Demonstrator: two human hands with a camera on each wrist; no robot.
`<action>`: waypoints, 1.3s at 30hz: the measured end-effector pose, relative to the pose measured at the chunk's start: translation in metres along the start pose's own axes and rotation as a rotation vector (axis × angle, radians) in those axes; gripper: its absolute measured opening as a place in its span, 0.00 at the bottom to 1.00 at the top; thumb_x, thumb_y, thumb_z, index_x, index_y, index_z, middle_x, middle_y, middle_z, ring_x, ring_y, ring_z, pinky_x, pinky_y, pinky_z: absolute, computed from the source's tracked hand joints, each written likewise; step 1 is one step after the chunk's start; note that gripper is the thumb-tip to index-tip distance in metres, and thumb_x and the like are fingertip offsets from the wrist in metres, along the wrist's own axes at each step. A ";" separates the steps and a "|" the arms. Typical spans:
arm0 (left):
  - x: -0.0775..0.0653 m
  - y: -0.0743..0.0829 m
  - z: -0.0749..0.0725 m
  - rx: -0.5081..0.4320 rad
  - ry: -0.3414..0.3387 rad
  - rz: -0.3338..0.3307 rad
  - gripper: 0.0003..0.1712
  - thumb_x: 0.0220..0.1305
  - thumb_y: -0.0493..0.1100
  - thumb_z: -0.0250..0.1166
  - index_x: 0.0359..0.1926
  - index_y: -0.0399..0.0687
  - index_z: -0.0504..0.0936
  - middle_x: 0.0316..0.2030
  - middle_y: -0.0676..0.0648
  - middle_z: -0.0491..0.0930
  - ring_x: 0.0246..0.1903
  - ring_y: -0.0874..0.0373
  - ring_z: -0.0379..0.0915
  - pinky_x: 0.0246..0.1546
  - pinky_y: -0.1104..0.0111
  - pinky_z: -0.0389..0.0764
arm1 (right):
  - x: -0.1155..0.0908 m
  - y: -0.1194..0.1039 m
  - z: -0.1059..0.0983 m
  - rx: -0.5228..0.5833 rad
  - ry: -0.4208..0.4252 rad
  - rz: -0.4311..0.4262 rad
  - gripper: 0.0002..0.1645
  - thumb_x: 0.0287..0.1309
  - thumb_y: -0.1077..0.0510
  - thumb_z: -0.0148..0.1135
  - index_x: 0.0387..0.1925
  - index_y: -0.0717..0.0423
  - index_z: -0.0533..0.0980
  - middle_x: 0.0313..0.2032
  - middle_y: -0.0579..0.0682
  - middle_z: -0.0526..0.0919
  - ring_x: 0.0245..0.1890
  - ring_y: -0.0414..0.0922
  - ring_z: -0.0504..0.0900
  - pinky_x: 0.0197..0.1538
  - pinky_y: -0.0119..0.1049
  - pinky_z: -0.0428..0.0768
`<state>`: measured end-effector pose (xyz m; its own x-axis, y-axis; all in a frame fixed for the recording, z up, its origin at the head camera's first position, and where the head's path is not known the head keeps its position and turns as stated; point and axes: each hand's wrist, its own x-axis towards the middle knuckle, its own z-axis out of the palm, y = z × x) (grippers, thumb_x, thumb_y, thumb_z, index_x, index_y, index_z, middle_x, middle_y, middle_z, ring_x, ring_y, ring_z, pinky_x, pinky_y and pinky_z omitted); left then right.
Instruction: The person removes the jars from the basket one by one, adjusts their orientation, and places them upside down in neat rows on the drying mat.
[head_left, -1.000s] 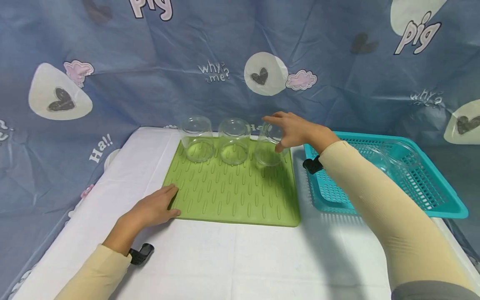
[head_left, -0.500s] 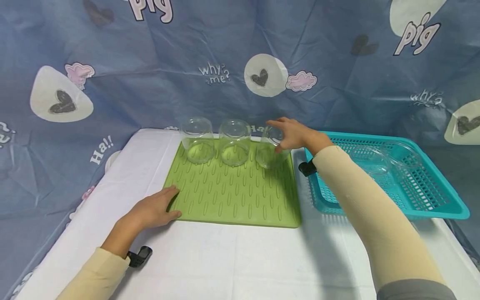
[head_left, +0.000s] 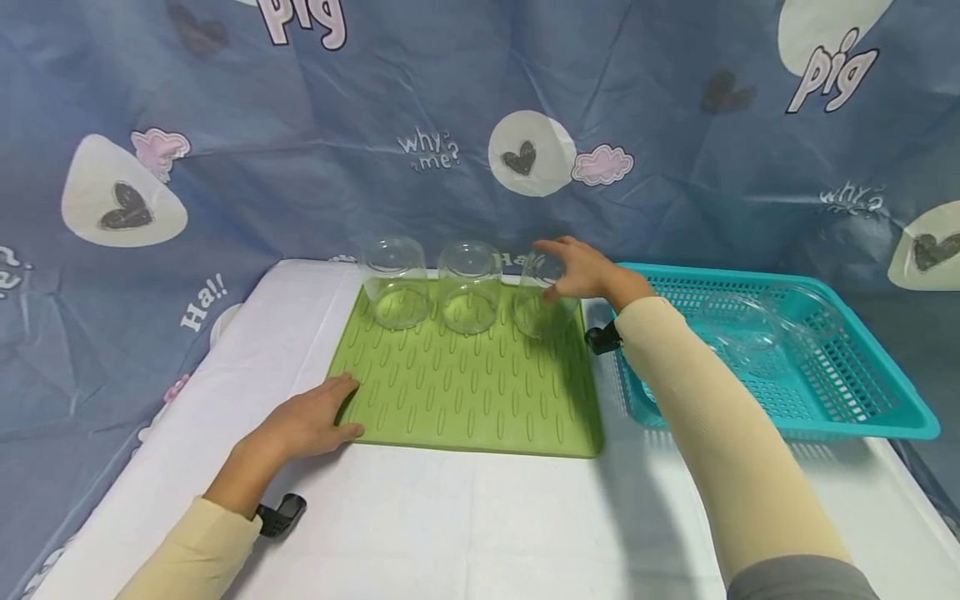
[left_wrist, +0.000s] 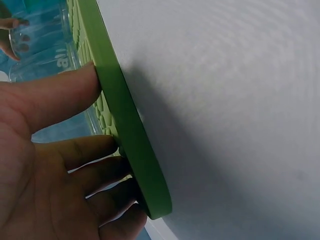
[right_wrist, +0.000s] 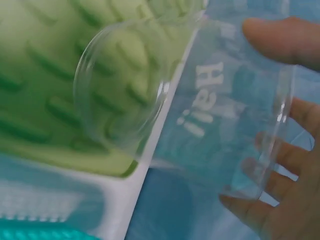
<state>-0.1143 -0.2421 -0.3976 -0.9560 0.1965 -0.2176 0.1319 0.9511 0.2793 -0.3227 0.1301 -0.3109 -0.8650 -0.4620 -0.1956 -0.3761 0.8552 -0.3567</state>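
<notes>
My right hand (head_left: 587,268) holds a clear cup (head_left: 534,317) around its upper end, with the thumb on one side and the fingers on the other in the right wrist view. The cup's lower rim is at the back right of the green ribbed mat (head_left: 465,392). Left of it, two more clear cups, one in the middle (head_left: 469,287) and one at the left (head_left: 396,283), stand in a row on the mat. My left hand (head_left: 303,421) rests at the mat's front left corner, thumb on the front edge and loosely extended fingers against the left edge.
A turquoise basket (head_left: 862,429) stands right of the mat, under my right forearm. Two clear cups, one nearer (head_left: 738,323) and one farther right (head_left: 801,312), lie inside it. White cloth (head_left: 390,525) covers the table, and a blue patterned curtain (head_left: 450,83) hangs behind.
My right forearm has swung left and inward, while the right hand stays at the same cup, which has barely shifted. The left hand stays at the mat's corner.
</notes>
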 end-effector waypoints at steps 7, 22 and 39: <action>-0.002 0.003 0.001 -0.003 0.002 -0.013 0.45 0.61 0.51 0.68 0.70 0.29 0.63 0.71 0.27 0.60 0.68 0.29 0.61 0.64 0.39 0.69 | 0.003 -0.001 0.005 -0.008 0.022 0.017 0.55 0.54 0.45 0.68 0.78 0.43 0.51 0.77 0.58 0.50 0.76 0.62 0.54 0.70 0.68 0.62; 0.003 0.006 0.000 0.002 -0.002 -0.019 0.44 0.61 0.50 0.68 0.70 0.28 0.63 0.71 0.27 0.61 0.69 0.29 0.59 0.67 0.39 0.67 | 0.001 0.003 0.012 0.044 0.061 0.000 0.53 0.57 0.48 0.68 0.78 0.45 0.51 0.77 0.58 0.49 0.77 0.61 0.49 0.73 0.66 0.60; 0.004 0.002 0.002 -0.022 -0.015 0.015 0.45 0.61 0.50 0.68 0.69 0.25 0.62 0.71 0.25 0.59 0.69 0.28 0.58 0.67 0.38 0.65 | -0.046 0.005 -0.032 -0.153 0.063 -0.058 0.51 0.59 0.45 0.65 0.78 0.47 0.51 0.79 0.60 0.41 0.79 0.64 0.40 0.74 0.73 0.45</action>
<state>-0.1175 -0.2393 -0.3999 -0.9499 0.2143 -0.2275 0.1402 0.9427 0.3027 -0.2955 0.1629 -0.2744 -0.8577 -0.5001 -0.1190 -0.4680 0.8554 -0.2218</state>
